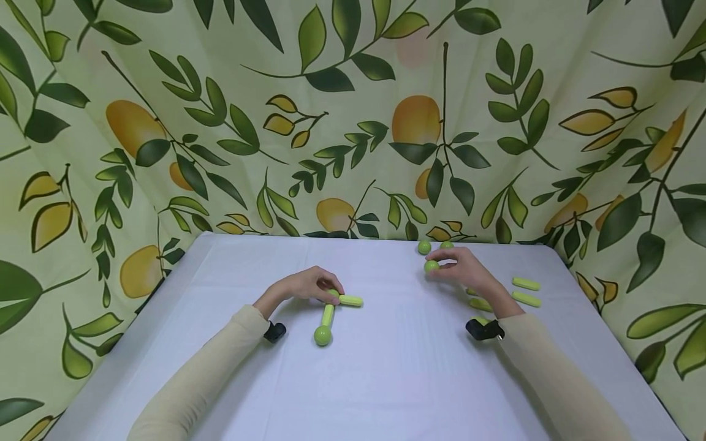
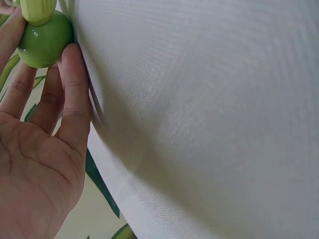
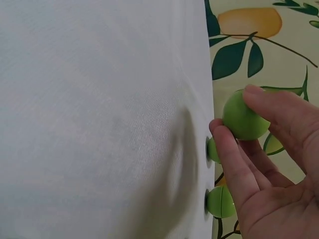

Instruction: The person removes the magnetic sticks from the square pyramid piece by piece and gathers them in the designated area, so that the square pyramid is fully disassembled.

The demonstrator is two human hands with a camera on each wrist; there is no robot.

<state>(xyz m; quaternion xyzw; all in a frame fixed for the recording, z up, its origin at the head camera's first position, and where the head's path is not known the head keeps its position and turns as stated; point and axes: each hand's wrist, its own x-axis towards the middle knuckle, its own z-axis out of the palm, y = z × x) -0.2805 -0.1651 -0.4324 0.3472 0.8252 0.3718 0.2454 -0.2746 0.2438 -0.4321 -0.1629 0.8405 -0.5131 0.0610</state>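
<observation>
At the table's middle-left, my left hand (image 1: 307, 284) grips a green ball (image 2: 44, 44) between thumb and fingers. One light-green stick (image 1: 351, 301) points right from that ball. A second stick (image 1: 328, 315) runs toward me and ends in another green ball (image 1: 322, 335). Further back on the right, my right hand (image 1: 467, 269) pinches a single green ball (image 3: 245, 117) with thumb and fingertips. In the right wrist view this ball is held off the white cloth, with the hand's shadow falling on the cloth.
Two loose green balls, one on the left (image 1: 424, 247) and one on the right (image 1: 447, 244), sit near the table's back edge. Light-green sticks (image 1: 526, 299) lie at the right, some partly hidden under my right arm. A leaf-patterned curtain (image 1: 353, 153) hangs behind the white table (image 1: 397, 380).
</observation>
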